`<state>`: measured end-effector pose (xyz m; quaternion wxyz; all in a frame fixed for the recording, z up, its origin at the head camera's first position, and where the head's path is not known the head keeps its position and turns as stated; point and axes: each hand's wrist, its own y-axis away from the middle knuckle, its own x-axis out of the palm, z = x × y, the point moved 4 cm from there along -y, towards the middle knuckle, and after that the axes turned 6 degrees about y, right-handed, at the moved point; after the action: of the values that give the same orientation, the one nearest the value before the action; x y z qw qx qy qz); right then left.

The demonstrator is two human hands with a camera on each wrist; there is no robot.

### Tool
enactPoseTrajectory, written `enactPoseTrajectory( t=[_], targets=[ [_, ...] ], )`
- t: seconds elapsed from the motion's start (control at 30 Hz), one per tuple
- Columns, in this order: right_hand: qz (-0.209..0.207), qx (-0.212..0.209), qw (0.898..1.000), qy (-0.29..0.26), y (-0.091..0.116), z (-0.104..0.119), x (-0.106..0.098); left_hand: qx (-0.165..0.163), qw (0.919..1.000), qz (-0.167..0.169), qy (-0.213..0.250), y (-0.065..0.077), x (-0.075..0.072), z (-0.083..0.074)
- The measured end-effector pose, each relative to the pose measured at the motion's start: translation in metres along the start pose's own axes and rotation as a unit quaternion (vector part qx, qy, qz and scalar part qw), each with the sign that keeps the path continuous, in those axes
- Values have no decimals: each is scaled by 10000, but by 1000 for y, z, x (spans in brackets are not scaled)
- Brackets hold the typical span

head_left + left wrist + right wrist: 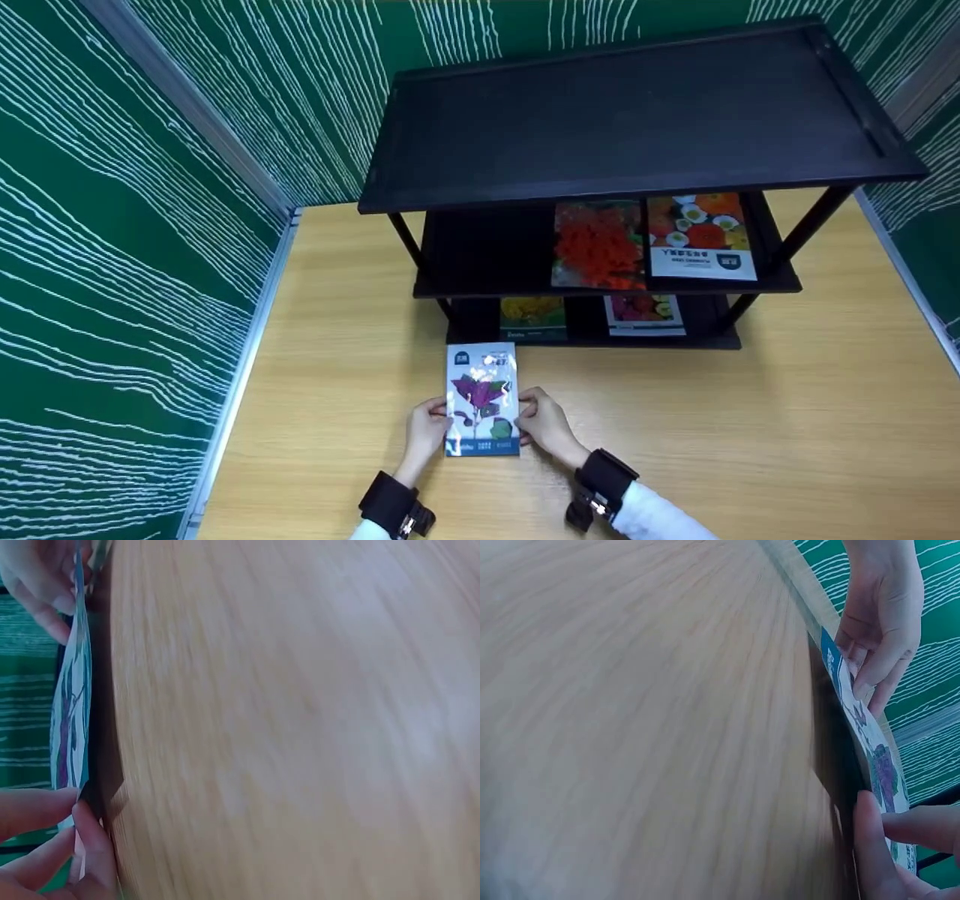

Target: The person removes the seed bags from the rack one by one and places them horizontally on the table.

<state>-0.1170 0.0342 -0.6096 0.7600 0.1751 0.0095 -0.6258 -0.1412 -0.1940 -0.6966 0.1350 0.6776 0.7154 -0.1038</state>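
Observation:
A white seed packet (482,375) with a purple flower picture and a blue band along its near edge is held between both hands, in front of the black shelf. My left hand (428,431) pinches its left edge between thumb and fingers. The right hand (549,426) pinches the opposite edge. In the left wrist view the packet (73,705) shows nearly edge-on, close over the wooden table, with a dark shadow beside it. The right wrist view shows the packet (870,739) slightly bowed between the two hands.
A black three-tier shelf (637,120) stands on the wooden table (337,360). Its middle tier bears a red-flower packet (598,244) and a mixed-flower packet (701,236). On the bottom tier lie a yellow-flower packet (533,315) and a pink-flower packet (645,313). Green white-streaked panels (112,225) enclose the table.

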Motion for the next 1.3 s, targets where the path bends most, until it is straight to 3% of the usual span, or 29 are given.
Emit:
enactPoseTrajectory(
  t=[0.1, 0.17, 0.2, 0.3, 0.43, 0.53, 0.73, 0.9, 1.1, 1.3],
  targets=[
    [-60, 7, 9999, 131, 1, 2, 1, -172, 9994, -64, -299, 22, -6, -86],
    [-104, -33, 9995, 283, 2, 4, 1, -241, 9984, -137, -489, 29, -7, -114],
    [-127, -50, 9993, 354, 2, 4, 1, -253, 9976, -179, -612, 31, -8, -121],
    [-174, -157, 9983, 539, 2, 6, 1, -366, 9941, -284, -984, 31, -7, -120],
    [-175, -195, 9983, 519, 1, 6, 0, -198, 9887, -371, -1441, 27, -5, -108],
    [-127, -148, 9986, 487, 1, 7, -2, -29, 9863, -480, -1579, 27, -5, -110],
    [42, -148, 9976, 672, 3, 14, -10, -19, 9851, -646, -1597, 26, -5, -113],
    [406, -414, 9965, 598, 4, 28, -19, -24, 9857, -747, -1510, 23, -6, -120],
    [940, -410, 9947, 77, 5, 44, -33, 20, 9879, -602, -1427, 16, 1, -133],
    [879, -797, 9927, 229, 4, 62, -55, 187, 9915, -367, -1237, 10, 9, -156]
  ],
)
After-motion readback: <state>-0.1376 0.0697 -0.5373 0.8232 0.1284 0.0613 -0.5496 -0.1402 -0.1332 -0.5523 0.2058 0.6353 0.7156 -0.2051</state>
